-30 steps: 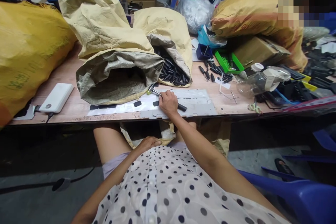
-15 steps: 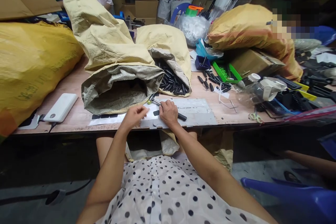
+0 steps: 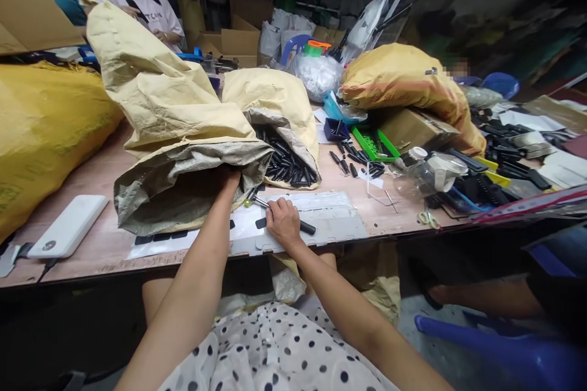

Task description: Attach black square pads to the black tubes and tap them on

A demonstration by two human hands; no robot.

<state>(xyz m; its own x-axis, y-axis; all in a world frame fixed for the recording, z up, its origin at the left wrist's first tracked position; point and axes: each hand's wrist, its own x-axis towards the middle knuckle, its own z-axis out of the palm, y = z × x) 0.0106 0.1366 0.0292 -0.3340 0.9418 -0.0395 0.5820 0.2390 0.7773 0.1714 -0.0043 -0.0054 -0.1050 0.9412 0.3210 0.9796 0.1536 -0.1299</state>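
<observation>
My left hand (image 3: 229,179) reaches into the mouth of the big grey-lined paper sack (image 3: 183,180) lying on the table; its fingers are hidden inside. My right hand (image 3: 282,222) rests on a pale sheet (image 3: 330,217) near the table's front edge, closed around a black-handled metal tool (image 3: 305,227) whose tip points left toward the sack. Beside it a second sack (image 3: 284,113) lies open, full of black tube-like parts (image 3: 287,165). A few black pads (image 3: 158,237) sit on a white strip at the front.
A white power bank (image 3: 68,226) lies at the left front, a large yellow sack (image 3: 41,128) behind it. Right side: green tray (image 3: 373,145), loose black parts, plastic bottle (image 3: 424,172), cardboard box, another full sack (image 3: 403,82). A person sits across the table; blue chair (image 3: 504,348) at my right.
My left hand rose from my lap to the table edge, then went into the grey-lined sack. My right hand kept hold of the tool. The camera tilted up and shifted.
</observation>
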